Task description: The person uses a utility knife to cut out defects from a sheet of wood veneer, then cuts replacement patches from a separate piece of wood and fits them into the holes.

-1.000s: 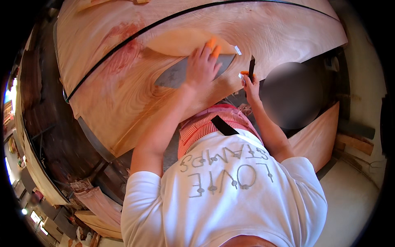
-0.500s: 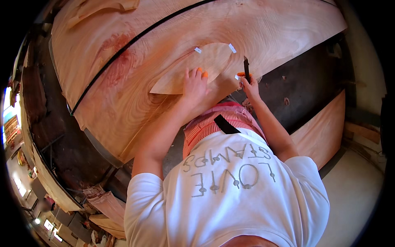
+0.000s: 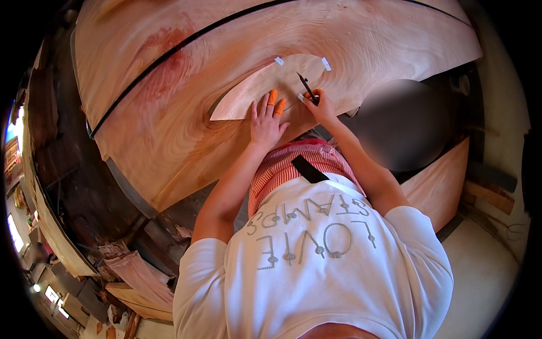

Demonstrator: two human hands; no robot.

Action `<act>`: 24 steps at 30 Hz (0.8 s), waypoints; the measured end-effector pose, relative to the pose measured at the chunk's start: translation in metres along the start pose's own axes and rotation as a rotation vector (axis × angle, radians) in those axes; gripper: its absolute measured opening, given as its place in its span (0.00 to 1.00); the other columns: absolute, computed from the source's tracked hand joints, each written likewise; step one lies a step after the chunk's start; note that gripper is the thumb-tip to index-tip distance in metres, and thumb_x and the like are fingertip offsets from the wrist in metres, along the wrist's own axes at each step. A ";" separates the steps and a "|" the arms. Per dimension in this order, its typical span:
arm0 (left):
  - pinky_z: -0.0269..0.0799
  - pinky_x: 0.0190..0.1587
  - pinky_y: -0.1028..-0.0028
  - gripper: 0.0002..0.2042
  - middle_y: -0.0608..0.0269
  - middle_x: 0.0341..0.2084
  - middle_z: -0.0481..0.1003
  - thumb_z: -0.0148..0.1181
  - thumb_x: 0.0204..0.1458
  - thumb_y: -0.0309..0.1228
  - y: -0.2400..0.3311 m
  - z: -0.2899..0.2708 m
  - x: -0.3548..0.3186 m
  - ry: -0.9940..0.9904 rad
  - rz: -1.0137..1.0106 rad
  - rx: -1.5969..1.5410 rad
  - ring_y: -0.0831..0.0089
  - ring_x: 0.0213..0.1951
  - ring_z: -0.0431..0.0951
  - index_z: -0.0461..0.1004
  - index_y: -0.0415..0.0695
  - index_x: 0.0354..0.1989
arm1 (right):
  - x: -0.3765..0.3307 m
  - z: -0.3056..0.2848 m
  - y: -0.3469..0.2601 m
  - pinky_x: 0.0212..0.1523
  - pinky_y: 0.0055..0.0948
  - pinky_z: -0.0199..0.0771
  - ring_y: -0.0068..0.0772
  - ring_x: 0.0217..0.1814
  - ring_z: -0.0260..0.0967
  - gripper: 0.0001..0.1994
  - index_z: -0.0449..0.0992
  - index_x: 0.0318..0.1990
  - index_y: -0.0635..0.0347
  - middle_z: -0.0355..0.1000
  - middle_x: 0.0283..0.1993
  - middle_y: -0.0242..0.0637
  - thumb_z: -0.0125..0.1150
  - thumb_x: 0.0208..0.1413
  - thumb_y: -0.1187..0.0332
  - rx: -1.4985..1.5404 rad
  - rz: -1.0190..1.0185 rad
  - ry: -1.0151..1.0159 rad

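Observation:
A leaf-shaped veneer patch (image 3: 240,97) lies on a large sheet of wood veneer (image 3: 175,130). Two short pieces of white tape, a left one (image 3: 279,60) and a right one (image 3: 326,64), sit across its far edge. My left hand (image 3: 267,125) lies on the patch's near side, fingers spread, with orange finger cots on two of them. In my right hand (image 3: 322,108) is a slim black utility knife (image 3: 308,88), tilted up and left over the patch's right part. A small white piece of tape (image 3: 301,98) shows at those fingertips, which also have orange covers.
A long black strip (image 3: 186,48) curves across the sheet beyond the patch. Reddish stains (image 3: 164,56) mark the sheet at the far left. Another veneer piece (image 3: 437,186) lies at the right, below a blurred dark area. Scrap wood and veneer (image 3: 138,274) lie at the lower left.
My right hand has moved left with the knife and tape, from beside the patch to over its right part. My left fingers have straightened and lie flatter.

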State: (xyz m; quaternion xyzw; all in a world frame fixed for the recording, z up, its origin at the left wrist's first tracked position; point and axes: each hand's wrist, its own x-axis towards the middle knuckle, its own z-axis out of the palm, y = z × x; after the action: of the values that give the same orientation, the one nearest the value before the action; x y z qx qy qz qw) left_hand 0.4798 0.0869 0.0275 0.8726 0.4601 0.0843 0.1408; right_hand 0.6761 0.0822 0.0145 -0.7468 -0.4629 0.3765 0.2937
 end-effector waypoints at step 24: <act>0.40 0.60 0.57 0.31 0.54 0.58 0.51 0.56 0.42 0.44 0.002 0.010 -0.006 0.031 0.012 0.001 0.62 0.61 0.48 0.58 0.47 0.56 | 0.009 0.011 0.000 0.25 0.29 0.67 0.31 0.22 0.70 0.17 0.67 0.33 0.61 0.70 0.21 0.38 0.63 0.42 0.59 -0.048 0.078 0.012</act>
State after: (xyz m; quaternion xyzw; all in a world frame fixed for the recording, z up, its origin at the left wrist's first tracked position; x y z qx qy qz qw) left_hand 0.4810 0.0793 0.0185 0.8740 0.4569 0.0987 0.1329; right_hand 0.6701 0.0915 0.0056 -0.7734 -0.4406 0.3717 0.2636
